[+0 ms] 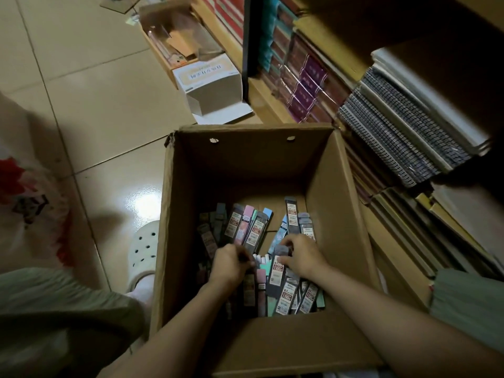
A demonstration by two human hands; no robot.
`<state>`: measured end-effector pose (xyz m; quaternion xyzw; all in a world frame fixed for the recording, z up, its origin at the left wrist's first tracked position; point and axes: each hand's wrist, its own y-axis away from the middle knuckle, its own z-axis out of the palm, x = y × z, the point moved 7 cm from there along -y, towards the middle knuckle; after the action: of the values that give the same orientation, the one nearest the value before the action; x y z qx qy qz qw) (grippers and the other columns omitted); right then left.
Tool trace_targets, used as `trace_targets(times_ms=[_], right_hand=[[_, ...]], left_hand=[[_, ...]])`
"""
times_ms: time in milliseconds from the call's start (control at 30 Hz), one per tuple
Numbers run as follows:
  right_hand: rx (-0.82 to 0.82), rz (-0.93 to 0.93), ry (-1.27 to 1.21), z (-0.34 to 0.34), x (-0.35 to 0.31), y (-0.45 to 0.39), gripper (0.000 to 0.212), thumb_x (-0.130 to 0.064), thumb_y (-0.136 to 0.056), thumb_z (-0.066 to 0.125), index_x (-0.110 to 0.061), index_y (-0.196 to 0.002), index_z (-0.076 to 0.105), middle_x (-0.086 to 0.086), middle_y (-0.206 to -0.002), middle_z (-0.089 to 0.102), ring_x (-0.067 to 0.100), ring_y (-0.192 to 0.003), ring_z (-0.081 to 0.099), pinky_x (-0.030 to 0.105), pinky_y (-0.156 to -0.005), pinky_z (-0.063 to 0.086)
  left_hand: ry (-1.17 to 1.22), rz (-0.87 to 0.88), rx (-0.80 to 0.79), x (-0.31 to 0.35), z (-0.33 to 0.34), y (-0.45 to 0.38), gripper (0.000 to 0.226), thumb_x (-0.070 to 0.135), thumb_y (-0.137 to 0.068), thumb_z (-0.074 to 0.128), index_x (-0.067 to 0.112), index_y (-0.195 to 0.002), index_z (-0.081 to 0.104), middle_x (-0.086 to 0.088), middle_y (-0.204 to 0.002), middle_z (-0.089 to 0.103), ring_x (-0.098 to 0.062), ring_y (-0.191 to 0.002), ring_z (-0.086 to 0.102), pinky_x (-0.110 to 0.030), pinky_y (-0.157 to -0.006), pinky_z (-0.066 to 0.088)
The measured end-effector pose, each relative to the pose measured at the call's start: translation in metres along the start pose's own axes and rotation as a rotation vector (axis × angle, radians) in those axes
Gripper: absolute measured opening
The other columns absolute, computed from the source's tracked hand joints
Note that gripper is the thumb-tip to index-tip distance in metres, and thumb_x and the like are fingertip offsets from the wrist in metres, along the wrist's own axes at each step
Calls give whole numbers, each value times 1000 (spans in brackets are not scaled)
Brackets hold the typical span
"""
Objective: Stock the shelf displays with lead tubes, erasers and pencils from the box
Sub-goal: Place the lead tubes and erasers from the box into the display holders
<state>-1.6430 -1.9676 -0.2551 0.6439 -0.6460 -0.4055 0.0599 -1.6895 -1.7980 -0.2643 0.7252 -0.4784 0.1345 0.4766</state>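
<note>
A deep cardboard box (245,165) stands open on the floor, its bottom covered with several flat lead tube packs (255,230) in grey, pink, blue and green. Both my arms reach down into it. My left hand (230,264) has its fingers curled around dark packs at the box's lower left. My right hand (301,255) pinches a grey lead tube pack (278,268) with a red-and-white label near the middle. Small white pieces (260,260) lie between the hands; what they are is unclear.
Shelves (354,85) packed with notebooks and spiral pads run along the right, close to the box. A white carton (215,85) and an open cardboard box (174,42) sit on the tiled floor beyond. My foot in a white clog (143,249) is left of the box.
</note>
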Motion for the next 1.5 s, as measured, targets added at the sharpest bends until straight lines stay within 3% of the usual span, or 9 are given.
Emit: trace_targets(times_ms=[133,300,400,467,600,767,933,1133,1500], right_hand=[[39,61,-113,-9,0,7,21,-12,-88,69,-22,-102,57,-1,-99,65,19,-90,64,36,-78,56],[97,12,-265,-20,-10,13,15,-15,-93,63,-23,-105,60,-13,-86,57,1,-72,54,15,-56,38],[113,9,-522,-29,-25,8,19,-9,-93,63,-20,-108,61,1,-96,62,13,-65,64,20,-50,47],[94,-29,-594,-32,-38,1,20,-5,-91,64,-13,-110,63,7,-98,64,13,-66,64,21,-55,55],[199,-91,-376,-45,-46,-16,27,-19,-90,67,-14,-117,66,0,-102,64,2,-81,63,12,-72,48],[90,34,195,-31,-21,-40,69,-31,-86,73,-26,-146,40,11,-143,33,31,-129,42,40,-106,41],[36,67,537,-16,-10,-55,92,-55,-76,75,-29,-149,26,16,-150,21,33,-136,31,42,-101,43],[124,11,590,-9,-7,-55,86,-56,-77,72,-25,-146,32,12,-139,30,27,-128,35,38,-99,43],[199,45,504,-12,-11,-65,108,-64,-74,69,-23,-155,10,10,-150,22,28,-134,30,39,-106,36]], left_hand=[[45,38,87,2,-8,1,20,7,-85,69,24,-81,61,16,-81,58,4,-78,55,-1,-55,41],[171,76,164,15,-13,1,13,25,-92,64,21,-104,66,12,-94,63,2,-87,59,-10,-65,46],[351,126,-26,40,-7,-4,23,24,-97,57,14,-117,64,2,-105,68,-9,-95,63,-25,-82,53],[492,160,-144,53,0,-3,18,17,-99,53,14,-115,61,1,-95,69,-7,-82,65,-24,-72,53],[711,41,0,40,-6,-10,18,3,-101,43,13,-103,58,-6,-87,66,-11,-69,62,-26,-64,53],[728,-120,93,6,-6,-25,21,5,-100,43,20,-100,59,-4,-86,67,-13,-75,61,-28,-74,52],[766,-148,97,0,0,-34,24,8,-102,42,25,-93,57,2,-79,66,-6,-66,59,-14,-57,50],[780,-167,86,1,5,-38,17,12,-103,41,16,-102,58,-2,-83,66,-16,-78,63,-31,-77,55],[770,-184,86,-1,10,-34,17,12,-102,44,17,-104,60,3,-78,68,-5,-64,61,-18,-59,49]])
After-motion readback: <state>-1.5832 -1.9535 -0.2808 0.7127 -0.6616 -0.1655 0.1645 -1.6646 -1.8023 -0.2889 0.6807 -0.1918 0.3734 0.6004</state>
